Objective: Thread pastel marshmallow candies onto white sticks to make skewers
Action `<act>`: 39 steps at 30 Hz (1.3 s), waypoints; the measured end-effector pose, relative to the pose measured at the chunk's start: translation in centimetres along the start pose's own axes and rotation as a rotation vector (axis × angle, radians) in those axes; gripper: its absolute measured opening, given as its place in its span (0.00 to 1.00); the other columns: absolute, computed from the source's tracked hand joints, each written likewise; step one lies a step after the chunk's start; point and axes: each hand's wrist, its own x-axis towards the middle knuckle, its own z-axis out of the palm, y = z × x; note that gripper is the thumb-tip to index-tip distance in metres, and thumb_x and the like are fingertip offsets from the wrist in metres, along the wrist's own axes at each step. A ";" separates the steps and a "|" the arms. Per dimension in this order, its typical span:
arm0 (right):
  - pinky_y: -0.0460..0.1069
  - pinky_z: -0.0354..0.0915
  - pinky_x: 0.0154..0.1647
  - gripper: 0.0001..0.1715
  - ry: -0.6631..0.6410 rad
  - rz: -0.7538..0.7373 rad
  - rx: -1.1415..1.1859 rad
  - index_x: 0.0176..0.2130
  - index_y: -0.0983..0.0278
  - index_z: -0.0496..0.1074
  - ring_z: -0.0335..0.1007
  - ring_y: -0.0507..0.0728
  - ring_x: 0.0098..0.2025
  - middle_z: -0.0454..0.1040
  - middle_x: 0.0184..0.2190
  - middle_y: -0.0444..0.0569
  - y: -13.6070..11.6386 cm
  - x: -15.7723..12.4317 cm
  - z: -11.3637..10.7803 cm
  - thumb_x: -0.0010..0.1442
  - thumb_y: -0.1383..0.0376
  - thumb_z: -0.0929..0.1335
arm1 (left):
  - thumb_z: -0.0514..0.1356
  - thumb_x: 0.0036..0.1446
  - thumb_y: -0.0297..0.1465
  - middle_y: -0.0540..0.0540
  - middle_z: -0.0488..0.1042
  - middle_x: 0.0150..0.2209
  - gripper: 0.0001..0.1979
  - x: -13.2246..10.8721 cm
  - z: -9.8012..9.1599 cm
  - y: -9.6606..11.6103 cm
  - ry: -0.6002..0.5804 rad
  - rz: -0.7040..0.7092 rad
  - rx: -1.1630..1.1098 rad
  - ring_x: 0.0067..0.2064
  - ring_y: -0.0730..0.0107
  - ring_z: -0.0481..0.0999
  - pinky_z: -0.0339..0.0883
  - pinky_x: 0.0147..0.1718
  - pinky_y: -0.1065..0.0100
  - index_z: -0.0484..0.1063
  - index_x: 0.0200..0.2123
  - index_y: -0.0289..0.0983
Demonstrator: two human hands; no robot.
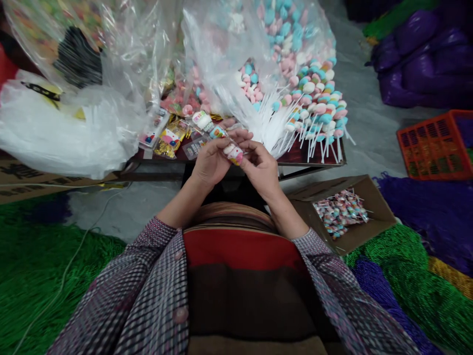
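Between my two hands, over the near edge of the table, is a printed candy wrapper [233, 153] with pink and white on it. My left hand [213, 160] pinches it from the left, and my right hand [261, 167] grips its lower right end. Whether a sweet is inside cannot be made out. More of the colourful printed plastic [203, 121] stretches up and left past my fingers. Just right of my hands lies a fan of white sticks [271, 123]. Skewered pink, blue and white marshmallows [321, 111] are piled at the table's right corner.
Large clear bags of marshmallows [286, 24] crowd the table's back. A white plastic bag [70, 130] and gold twist-tie packs [172, 138] lie left. On the floor at right stand a cardboard box [379, 209] of wrapped lollies and an orange crate [432, 145]. Green strands [40, 256] cover the floor.
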 end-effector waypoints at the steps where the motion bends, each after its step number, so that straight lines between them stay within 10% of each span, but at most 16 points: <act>1: 0.51 0.73 0.45 0.17 0.023 -0.027 -0.010 0.47 0.55 0.76 0.75 0.53 0.39 0.82 0.47 0.45 0.2 -0.2 0.0 0.61 0.50 0.74 | 0.55 0.55 0.28 0.45 0.84 0.47 0.13 -0.1 0.2 -0.1 -0.008 -0.009 0.003 0.66 0.52 0.75 0.74 0.62 0.49 0.76 0.41 0.40; 10: 0.55 0.72 0.51 0.10 0.199 -0.432 -0.288 0.43 0.56 0.79 0.78 0.58 0.44 0.82 0.39 0.49 1.1 -0.8 -0.9 0.68 0.65 0.66 | 0.56 0.50 0.25 0.46 0.84 0.41 0.12 -0.3 1.2 -0.6 -0.036 -0.028 0.003 0.64 0.55 0.77 0.73 0.60 0.52 0.73 0.37 0.42; 24: 0.53 0.73 0.45 0.16 0.071 -0.174 -0.118 0.47 0.53 0.79 0.76 0.56 0.43 0.82 0.44 0.47 0.3 -0.1 -1.0 0.64 0.49 0.71 | 0.58 0.54 0.28 0.44 0.84 0.49 0.07 -0.2 0.6 -0.7 -0.024 0.001 -0.022 0.71 0.53 0.68 0.67 0.68 0.51 0.75 0.36 0.39; 33: 0.55 0.72 0.54 0.11 0.148 -0.192 -0.171 0.43 0.56 0.79 0.79 0.57 0.45 0.83 0.42 0.48 0.3 0.0 -0.7 0.68 0.61 0.66 | 0.58 0.59 0.28 0.45 0.84 0.47 0.07 -0.1 0.6 -0.9 0.005 0.027 -0.012 0.70 0.55 0.70 0.66 0.68 0.52 0.76 0.38 0.40; 39: 0.57 0.72 0.61 0.20 0.014 -0.057 -0.024 0.51 0.55 0.79 0.78 0.58 0.52 0.83 0.51 0.48 0.1 0.2 -1.1 0.63 0.51 0.73 | 0.60 0.63 0.35 0.45 0.83 0.53 0.10 -0.1 0.6 -0.4 0.049 0.063 -0.027 0.71 0.53 0.69 0.67 0.67 0.50 0.76 0.47 0.42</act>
